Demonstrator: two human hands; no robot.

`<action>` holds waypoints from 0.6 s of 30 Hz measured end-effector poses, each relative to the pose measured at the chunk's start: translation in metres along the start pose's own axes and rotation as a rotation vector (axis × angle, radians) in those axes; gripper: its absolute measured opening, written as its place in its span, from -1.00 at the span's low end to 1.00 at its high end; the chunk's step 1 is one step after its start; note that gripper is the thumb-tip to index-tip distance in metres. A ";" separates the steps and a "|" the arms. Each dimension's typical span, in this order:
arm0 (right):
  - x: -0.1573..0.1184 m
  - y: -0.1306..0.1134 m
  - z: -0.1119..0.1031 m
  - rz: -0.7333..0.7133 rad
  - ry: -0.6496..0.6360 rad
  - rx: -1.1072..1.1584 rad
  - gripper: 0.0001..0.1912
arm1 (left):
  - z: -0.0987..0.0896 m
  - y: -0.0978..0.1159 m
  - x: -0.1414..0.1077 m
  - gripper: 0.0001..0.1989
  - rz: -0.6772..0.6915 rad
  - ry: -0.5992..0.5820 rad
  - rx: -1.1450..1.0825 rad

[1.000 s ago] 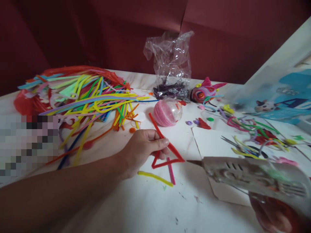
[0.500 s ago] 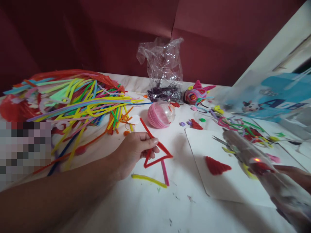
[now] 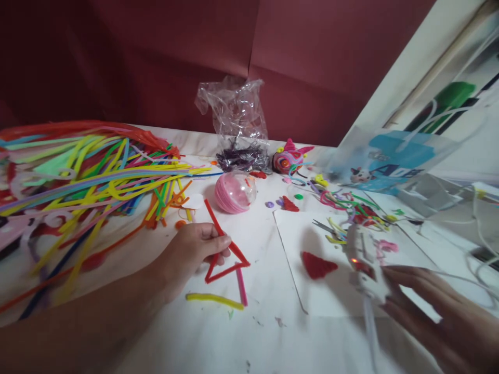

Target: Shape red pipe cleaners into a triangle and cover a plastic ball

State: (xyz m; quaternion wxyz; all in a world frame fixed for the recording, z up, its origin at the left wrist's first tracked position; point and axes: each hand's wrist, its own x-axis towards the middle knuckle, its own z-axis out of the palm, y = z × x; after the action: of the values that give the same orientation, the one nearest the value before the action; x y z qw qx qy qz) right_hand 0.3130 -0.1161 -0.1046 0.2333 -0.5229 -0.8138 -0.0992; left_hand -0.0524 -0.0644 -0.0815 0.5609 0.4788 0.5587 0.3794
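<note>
My left hand (image 3: 202, 246) pinches a red pipe cleaner (image 3: 224, 275) bent into a triangle, with one end sticking up past the fingers. In my right hand (image 3: 432, 306) is a white glue gun (image 3: 364, 259) with a glowing orange light, blurred by motion. It is over a white sheet (image 3: 288, 244), beside a red fuzzy triangle (image 3: 317, 265). Below the bent pipe cleaner lie a yellow piece (image 3: 214, 299) and a pink piece (image 3: 242, 285). Beyond my left hand sits a clear plastic ball (image 3: 235, 192), partly wrapped in pink.
A heap of colourful pipe cleaners (image 3: 89, 176) spreads over the left. At the back stand a clear bag (image 3: 241, 130) and a decorated pink ball (image 3: 288, 158). Scissors (image 3: 323, 227) and scraps lie near the glue gun. A blue printed bag (image 3: 401, 161) and cables are at right.
My right hand has brought the glue gun further into view, and the gun now looks more upright. The view has turned to the right. My left hand keeps its pinch on the red pipe cleaner.
</note>
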 end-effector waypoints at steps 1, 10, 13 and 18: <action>0.002 -0.007 0.001 -0.087 -0.026 0.004 -0.69 | 0.000 -0.001 0.002 -0.78 0.003 -0.002 -0.008; 0.043 -0.093 0.017 -0.276 -0.207 0.270 -0.85 | 0.000 0.005 -0.001 -0.79 0.025 0.054 -0.068; 0.059 -0.105 0.026 -0.246 -0.256 0.204 -0.89 | 0.000 0.007 -0.003 -0.81 0.051 0.011 -0.078; 0.076 -0.112 0.033 -0.230 -0.332 0.088 -0.80 | 0.001 0.007 -0.004 -0.82 0.046 0.041 -0.093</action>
State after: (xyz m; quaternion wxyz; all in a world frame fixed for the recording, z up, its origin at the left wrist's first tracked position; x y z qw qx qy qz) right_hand 0.1772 -0.0903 -0.0877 0.1059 -0.4249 -0.8990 -0.0019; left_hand -0.0509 -0.0663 -0.0742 0.5621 0.4570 0.5406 0.4277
